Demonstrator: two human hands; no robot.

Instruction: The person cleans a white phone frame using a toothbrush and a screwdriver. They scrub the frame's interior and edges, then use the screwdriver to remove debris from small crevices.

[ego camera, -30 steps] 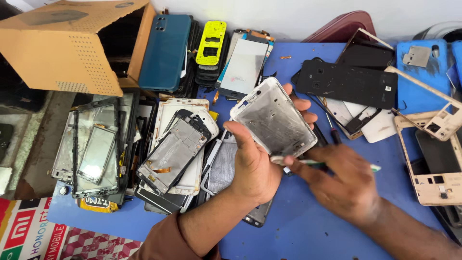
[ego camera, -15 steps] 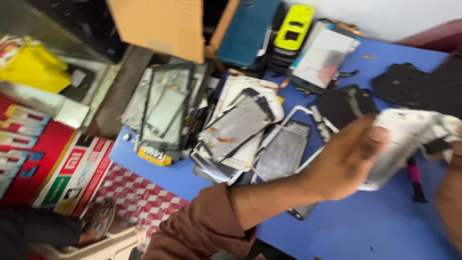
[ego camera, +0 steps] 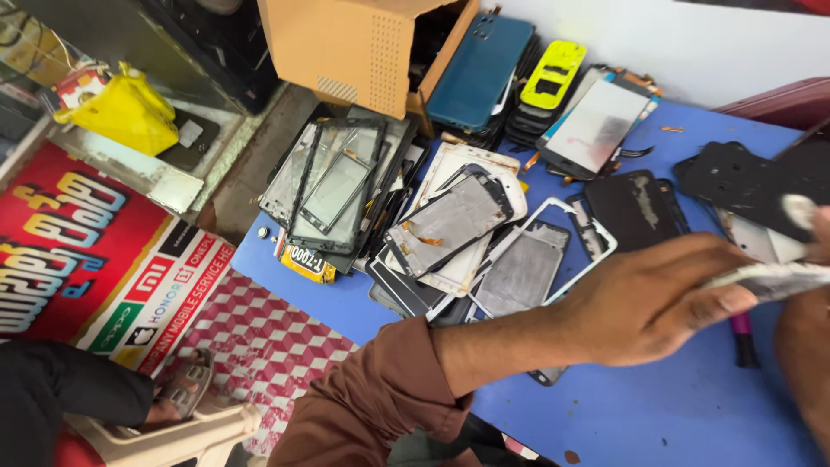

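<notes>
While the blue worktable (ego camera: 657, 415) fills the lower right of the frame, the view now sits further left than a second ago, so a red printed banner (ego camera: 78, 251) and a checkered pink-and-white floor (ego camera: 259, 346) take up the lower left, where earlier only their corner showed. At the top centre, the perforated cardboard box (ego camera: 354, 47) has slid from the upper left toward the middle. A yellow plastic bag (ego camera: 130, 112) behind glass now shows at the upper left.

Across the middle lies the heap of phone parts: stacked glass screen panels (ego camera: 333, 186), a grey display panel (ego camera: 450, 220), a white-rimmed phone mid-frame (ego camera: 523, 268), a teal back cover (ego camera: 480, 69) and a yellow phone case (ego camera: 553, 76) at the top, and black back plates (ego camera: 752, 186) at the right.

Reaching in from the bottom centre, the left hand (ego camera: 648, 303), in a brown sleeve (ego camera: 380, 406), grips the phone frame (ego camera: 774, 278) between thumb and fingers at the right edge. A second ago that frame was held flat and face-up at mid-frame; now it is turned edge-on and appears as a thin, blurred pale strip. The right hand (ego camera: 808, 346) is cut off by the right edge, and I cannot tell whether it is closed. Just below the frame, a dark pink-handled tool (ego camera: 742, 337) lies on the table.
</notes>
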